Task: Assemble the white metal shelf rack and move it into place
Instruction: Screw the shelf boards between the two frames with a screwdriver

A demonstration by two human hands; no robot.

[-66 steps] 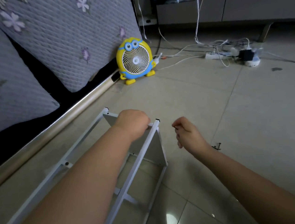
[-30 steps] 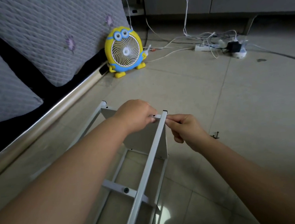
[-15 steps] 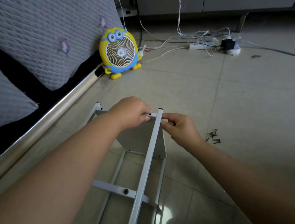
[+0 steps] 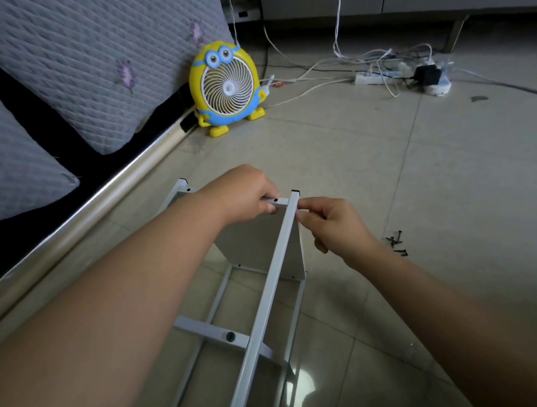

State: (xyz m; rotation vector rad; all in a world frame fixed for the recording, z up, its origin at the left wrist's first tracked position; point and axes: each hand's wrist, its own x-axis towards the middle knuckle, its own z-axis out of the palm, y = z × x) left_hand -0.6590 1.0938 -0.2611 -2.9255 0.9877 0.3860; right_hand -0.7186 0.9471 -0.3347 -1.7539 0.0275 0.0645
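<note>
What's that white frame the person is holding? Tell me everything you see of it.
The rack is an unfinished frame of white square metal tubes, lying on the floor. A flat white panel stands at its far end; a crossbar nearer has a dark hole. The raised rail ends in a black cap. The left hand grips the top bar; the right hand pinches the rail's side.

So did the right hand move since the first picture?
Yes. The right hand moved left to the white metal rack's square post, which it now pinches.
</note>
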